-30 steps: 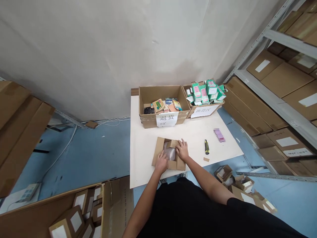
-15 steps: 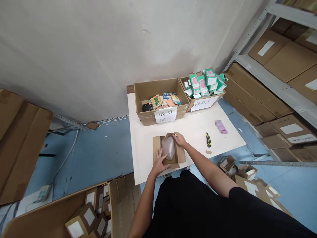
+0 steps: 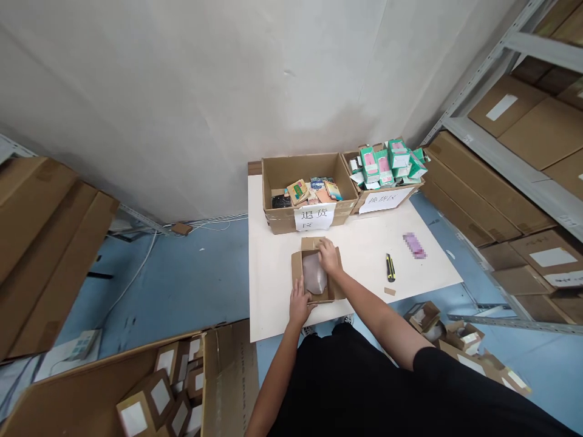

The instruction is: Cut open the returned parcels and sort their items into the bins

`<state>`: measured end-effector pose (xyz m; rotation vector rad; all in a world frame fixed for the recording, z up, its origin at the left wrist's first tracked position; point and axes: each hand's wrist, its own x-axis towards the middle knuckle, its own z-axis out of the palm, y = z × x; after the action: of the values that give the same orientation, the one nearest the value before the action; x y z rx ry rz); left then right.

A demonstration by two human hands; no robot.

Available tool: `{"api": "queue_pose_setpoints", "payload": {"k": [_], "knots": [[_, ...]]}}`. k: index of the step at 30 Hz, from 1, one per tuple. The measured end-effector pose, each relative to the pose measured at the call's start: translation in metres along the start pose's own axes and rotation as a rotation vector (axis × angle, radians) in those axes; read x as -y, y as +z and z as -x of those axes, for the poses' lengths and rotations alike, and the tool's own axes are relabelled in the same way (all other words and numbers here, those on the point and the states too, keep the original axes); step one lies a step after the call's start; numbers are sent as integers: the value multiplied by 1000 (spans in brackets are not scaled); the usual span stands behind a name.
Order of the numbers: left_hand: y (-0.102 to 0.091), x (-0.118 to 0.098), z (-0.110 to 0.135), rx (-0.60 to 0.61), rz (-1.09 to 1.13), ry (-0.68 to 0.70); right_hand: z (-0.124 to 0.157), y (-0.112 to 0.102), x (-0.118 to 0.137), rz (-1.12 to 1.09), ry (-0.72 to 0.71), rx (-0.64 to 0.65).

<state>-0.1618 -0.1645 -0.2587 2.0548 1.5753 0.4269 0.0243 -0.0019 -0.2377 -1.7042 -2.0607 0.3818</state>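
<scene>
A person's left hand, thumb spread from the fingers, rests against an open carton holding a translucent bundle on a white table — the right hand curled at the carton's far corner, grip unclear — while beyond, one large box holds colorful packets, another green-and-pink boxes.

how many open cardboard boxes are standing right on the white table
3: the small box at the left hand and right hand, the larger box behind it, and the rightmost box beside that one. None seem hidden.
</scene>
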Motion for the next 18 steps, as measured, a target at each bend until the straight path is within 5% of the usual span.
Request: {"api": "queue_pose_setpoints", "payload": {"k": [3, 7, 18], "knots": [[3, -2, -8, -21, 5, 5, 26, 16, 4, -8, -59, 244], [7, -1, -12, -27, 14, 7, 48, 44, 1, 152, 40, 532], [11, -1, -8, -44, 43, 13, 57, 97, -15, 306, 55, 517]]}}
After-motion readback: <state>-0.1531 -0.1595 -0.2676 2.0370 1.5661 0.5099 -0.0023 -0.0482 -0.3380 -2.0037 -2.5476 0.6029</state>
